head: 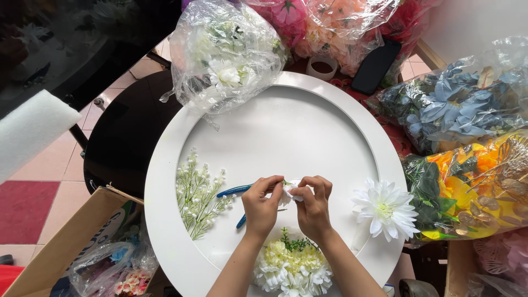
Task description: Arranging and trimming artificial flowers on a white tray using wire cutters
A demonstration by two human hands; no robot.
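Both hands meet over the middle of a round white tray (pixel 286 104). My left hand (pixel 262 204) and my right hand (pixel 313 204) pinch a small white artificial flower piece (pixel 290 190) with a green stem between the fingertips. Blue-handled pliers (pixel 234 191) lie on the tray just left of my left hand, partly hidden under it. A green sprig with tiny white buds (pixel 198 195) lies further left. A cream and white flower cluster (pixel 291 264) sits below my wrists. A large white artificial flower (pixel 385 208) rests on the tray's right rim.
Plastic bags of artificial flowers ring the tray: white (pixel 223 52) at the top, pink and peach (pixel 330 22), blue (pixel 456 104), orange and yellow (pixel 473 187). A black phone (pixel 377 65) and tape roll (pixel 322 67) lie behind. A cardboard box (pixel 71 242) stands at lower left.
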